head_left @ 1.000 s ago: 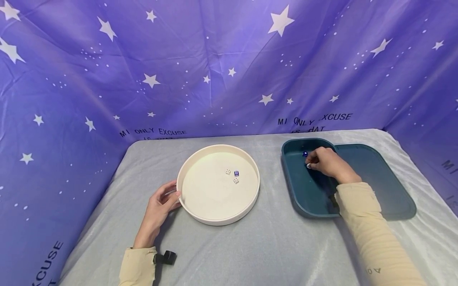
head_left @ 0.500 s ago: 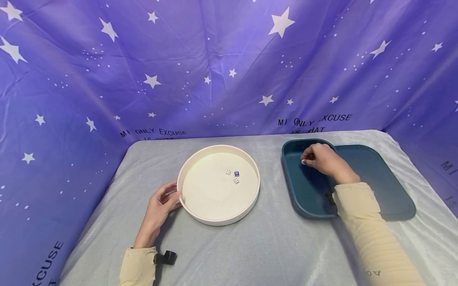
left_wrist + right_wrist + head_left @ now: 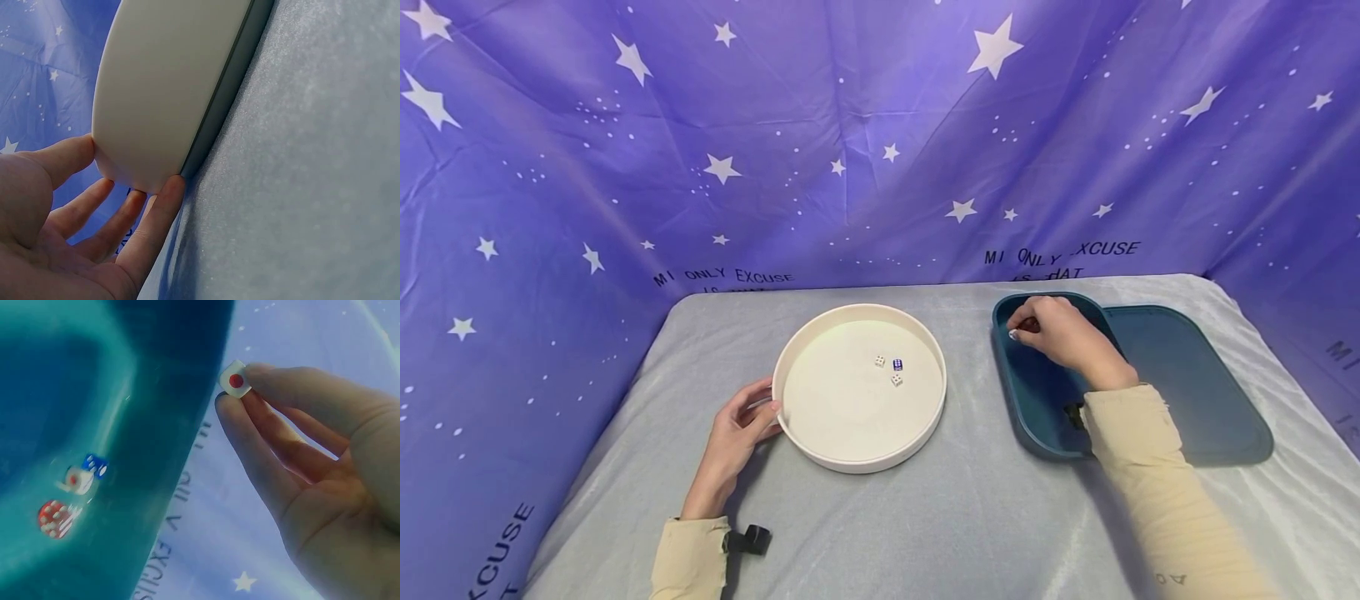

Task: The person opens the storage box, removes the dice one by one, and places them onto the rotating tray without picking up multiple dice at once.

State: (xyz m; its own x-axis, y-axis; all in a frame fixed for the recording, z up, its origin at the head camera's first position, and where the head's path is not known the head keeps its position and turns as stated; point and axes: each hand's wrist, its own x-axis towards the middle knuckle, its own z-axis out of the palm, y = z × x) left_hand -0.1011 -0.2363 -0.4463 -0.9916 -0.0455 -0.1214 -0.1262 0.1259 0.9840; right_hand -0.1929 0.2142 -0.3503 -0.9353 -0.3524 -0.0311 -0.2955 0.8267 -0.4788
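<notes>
My left hand [image 3: 736, 429] touches the outer wall of a cream round tray [image 3: 859, 462]. In the left wrist view its thumb reaches the rim and the other fingertips [image 3: 170, 187] lie along the wall down to the base. Inside this tray sit two white dice [image 3: 897, 380] and one blue die [image 3: 897, 364]. My right hand [image 3: 1060, 333] is over the far left of a teal container [image 3: 1026, 442]. Between thumb and fingers it pinches a white die [image 3: 235, 380] showing one red dot.
Several dice lie in the teal container in the right wrist view: a red die [image 3: 55, 519], a white die [image 3: 79, 480] and a blue die [image 3: 95, 465]. A flat teal panel [image 3: 1202, 392] adjoins its right side. A purple star-printed curtain [image 3: 850, 125] hangs behind the grey-covered table [image 3: 925, 533].
My right hand has moved left and slightly up across the teal container, with the white die pinched in its fingers. The left hand and the round tray have stayed in place.
</notes>
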